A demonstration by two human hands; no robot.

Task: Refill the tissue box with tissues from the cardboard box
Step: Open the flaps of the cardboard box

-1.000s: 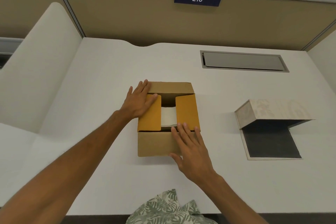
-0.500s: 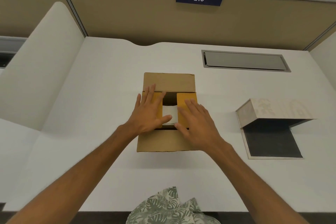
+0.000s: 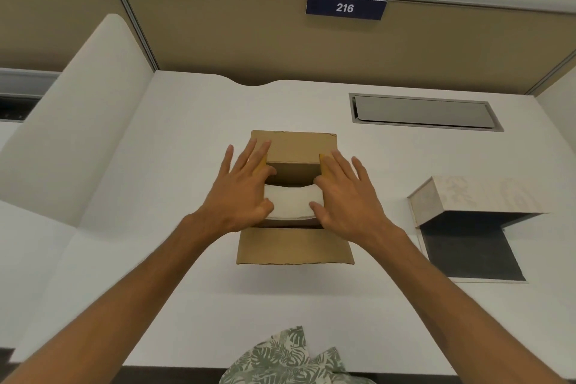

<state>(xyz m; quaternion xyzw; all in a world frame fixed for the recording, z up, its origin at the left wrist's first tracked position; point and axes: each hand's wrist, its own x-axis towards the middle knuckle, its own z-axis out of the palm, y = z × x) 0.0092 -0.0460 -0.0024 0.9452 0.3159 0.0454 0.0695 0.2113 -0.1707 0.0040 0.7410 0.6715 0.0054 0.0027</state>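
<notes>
Spreading across most of the view, the white laminate desk (image 3: 174,259) carries everything, with tan partition panels (image 3: 249,34) behind it and a grey metal cable hatch (image 3: 424,111) set into its far right. A brown cardboard box (image 3: 294,248) stands at the desk's middle, its near and far flaps folded outward and its yellow-brown side flaps pressed down under the palms. To the right, well apart from it, lies the pale patterned tissue box (image 3: 477,196), tipped open over its dark inner base. Inside the cardboard box, the white stack of tissues (image 3: 293,204) bows between the two hands. The left hand (image 3: 241,192) lies with fingers spread, its grip pressing the stack's left end with the thumb. The right hand (image 3: 344,193) mirrors it, fingers fanned, thumb against the stack's right end. A dark blue sign (image 3: 346,8) reading 216 hangs on the partition. Leaf-print fabric (image 3: 286,358) shows at the bottom edge.
</notes>
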